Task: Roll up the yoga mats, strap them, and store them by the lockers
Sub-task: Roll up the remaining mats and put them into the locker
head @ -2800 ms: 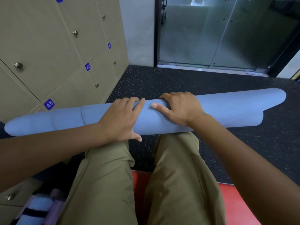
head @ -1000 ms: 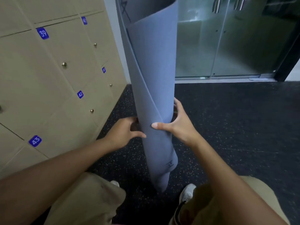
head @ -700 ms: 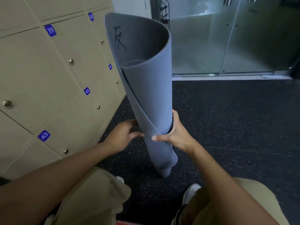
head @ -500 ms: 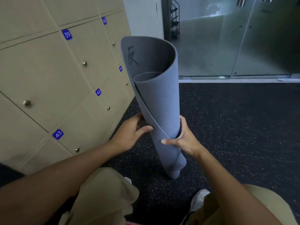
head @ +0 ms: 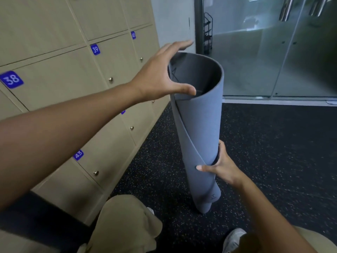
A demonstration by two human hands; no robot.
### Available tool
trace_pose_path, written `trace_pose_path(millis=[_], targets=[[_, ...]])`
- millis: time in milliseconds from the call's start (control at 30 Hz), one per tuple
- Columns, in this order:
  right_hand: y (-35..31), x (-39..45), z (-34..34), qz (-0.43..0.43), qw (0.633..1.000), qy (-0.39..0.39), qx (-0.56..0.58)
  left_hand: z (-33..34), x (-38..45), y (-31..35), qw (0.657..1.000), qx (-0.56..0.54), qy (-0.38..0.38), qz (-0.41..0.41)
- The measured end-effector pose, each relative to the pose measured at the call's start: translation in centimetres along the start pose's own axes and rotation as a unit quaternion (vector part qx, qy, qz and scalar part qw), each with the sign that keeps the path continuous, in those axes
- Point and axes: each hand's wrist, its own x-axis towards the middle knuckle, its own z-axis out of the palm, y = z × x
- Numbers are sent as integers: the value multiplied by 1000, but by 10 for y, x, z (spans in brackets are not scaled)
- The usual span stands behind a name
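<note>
The blue-grey yoga mat (head: 198, 128) stood on end on the dark speckled floor (head: 273, 152), just off the edge where the floor meets the lockers (head: 60, 83). It was rolled unevenly: narrow at the foot, flaring to a wide open mouth at the top, with the outer flap running diagonally down its side. That cone shape suggested the roll was too loose to strap yet.

The right hand (head: 221, 166) gripped the mat low down, thumb across the front on the flap edge and fingers behind, probably to pin the flap and keep the roll upright. The left hand (head: 164, 75) was at the top rim with a wide grip, fingers spread over the far side and thumb lying at the near rim, holding nothing firmly; it looked placed to press down or twist the top tighter.

No strap was visible. Past the mat stood glass doors (head: 273, 52); khaki trousers (head: 125, 225) and a white shoe (head: 234, 240) showed below.
</note>
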Motion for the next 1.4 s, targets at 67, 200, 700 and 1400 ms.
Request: trace_pose_path(millis=[67, 200, 700, 1400], targets=[[1, 1, -1, -1, 1000, 6, -1, 2, 5, 4, 1000, 3, 9, 5], [4, 2, 6, -12, 998, 52, -43, 15, -2, 8, 998, 15, 62, -22], [43, -9, 44, 30, 978, 153, -138, 65, -57, 4, 987, 0, 8, -158], [21, -15, 61, -28, 956, 277, -97, 108, -77, 44, 971, 13, 37, -236]])
